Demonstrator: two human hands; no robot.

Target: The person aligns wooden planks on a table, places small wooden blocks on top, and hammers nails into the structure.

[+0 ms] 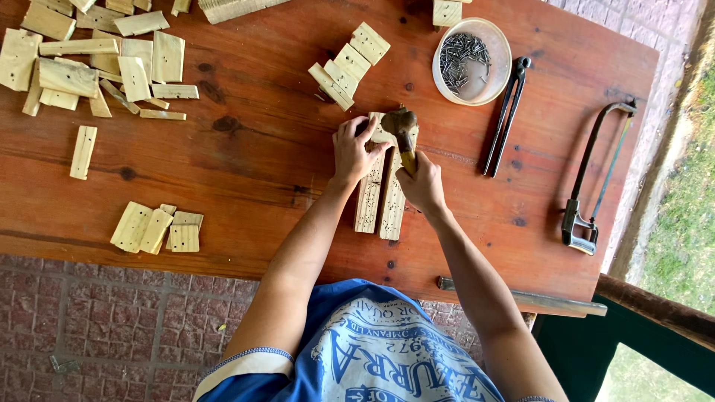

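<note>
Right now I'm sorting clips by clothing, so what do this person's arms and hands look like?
Both arms are bare from the upper arm down. The left hand and right hand wear no gloves, and no rings or watch show. Short blue sleeves with a paler band edge belong to a blue printed T-shirt.

An outdoor woodworking spot: a worn wooden table (246,156) strewn with cut wood blocks (89,67), a bowl of nails (471,61), pincers (506,115) and a hacksaw (596,179), brick paving (112,320) and grass (689,223) alongside.
</note>
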